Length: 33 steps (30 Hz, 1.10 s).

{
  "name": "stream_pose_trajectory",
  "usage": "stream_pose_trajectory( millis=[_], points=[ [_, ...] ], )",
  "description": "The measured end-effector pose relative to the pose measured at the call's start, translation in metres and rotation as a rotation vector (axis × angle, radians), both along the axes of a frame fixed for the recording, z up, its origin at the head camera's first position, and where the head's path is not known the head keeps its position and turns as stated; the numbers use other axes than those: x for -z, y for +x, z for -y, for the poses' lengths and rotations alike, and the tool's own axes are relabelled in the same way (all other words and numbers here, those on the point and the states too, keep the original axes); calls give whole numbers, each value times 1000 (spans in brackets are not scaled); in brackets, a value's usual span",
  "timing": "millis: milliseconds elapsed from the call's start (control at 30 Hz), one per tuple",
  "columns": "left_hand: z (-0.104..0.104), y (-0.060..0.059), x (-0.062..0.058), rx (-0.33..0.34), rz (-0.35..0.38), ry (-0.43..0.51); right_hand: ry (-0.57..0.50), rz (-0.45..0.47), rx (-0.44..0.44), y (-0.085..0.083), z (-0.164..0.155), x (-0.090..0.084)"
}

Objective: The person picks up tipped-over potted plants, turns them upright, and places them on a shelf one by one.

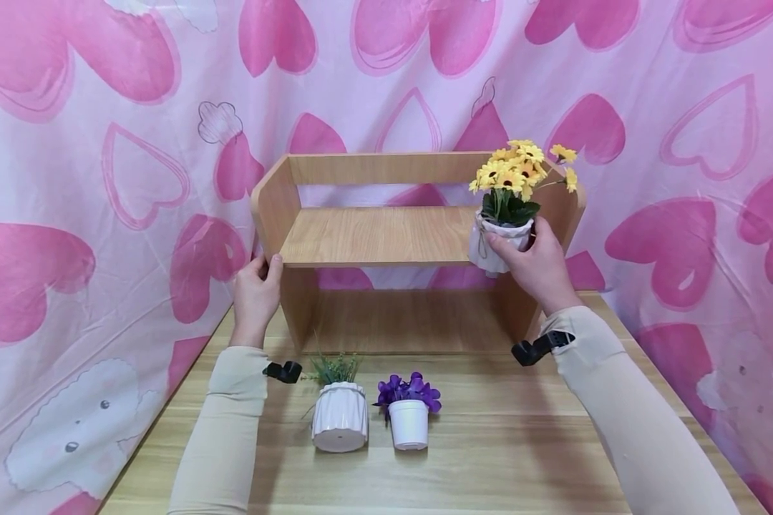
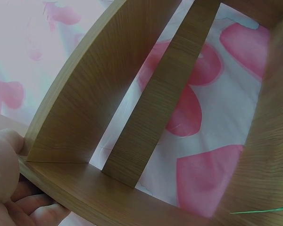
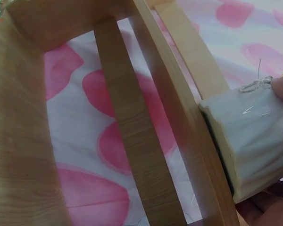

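Yellow flower pot [image 1: 499,239] sits at the right front edge of the wooden shelf [image 1: 373,236]. My left hand [image 1: 255,290] pinches the shelf's left corner; my right hand [image 1: 533,261] wraps the wrapped, cloth-like white pot. I'd keep it level, sliding inward.

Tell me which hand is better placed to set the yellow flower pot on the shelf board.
The right hand: it already holds the yellow flower pot at the front edge of the shelf board. The left hand grips the shelf's left side.
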<state>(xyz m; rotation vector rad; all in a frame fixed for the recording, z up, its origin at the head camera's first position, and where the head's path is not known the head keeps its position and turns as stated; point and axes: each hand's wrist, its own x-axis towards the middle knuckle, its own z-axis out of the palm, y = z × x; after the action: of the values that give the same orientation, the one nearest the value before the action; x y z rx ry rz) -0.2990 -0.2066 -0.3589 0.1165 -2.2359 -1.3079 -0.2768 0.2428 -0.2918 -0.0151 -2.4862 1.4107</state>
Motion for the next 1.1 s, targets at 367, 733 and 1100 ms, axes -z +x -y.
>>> stream_pose_trajectory(
  millis=[367, 733, 1100],
  points=[
    [0, 3, -2, -9, -8, -3, 61, 8, 8, -12, 1, -5],
    [4, 4, -4, -23, -17, -7, 65, 27, 10, -23, 6, -9],
    [3, 4, 0, -23, -37, -16, 72, 39, 26, -31, 6, -7]
  ],
)
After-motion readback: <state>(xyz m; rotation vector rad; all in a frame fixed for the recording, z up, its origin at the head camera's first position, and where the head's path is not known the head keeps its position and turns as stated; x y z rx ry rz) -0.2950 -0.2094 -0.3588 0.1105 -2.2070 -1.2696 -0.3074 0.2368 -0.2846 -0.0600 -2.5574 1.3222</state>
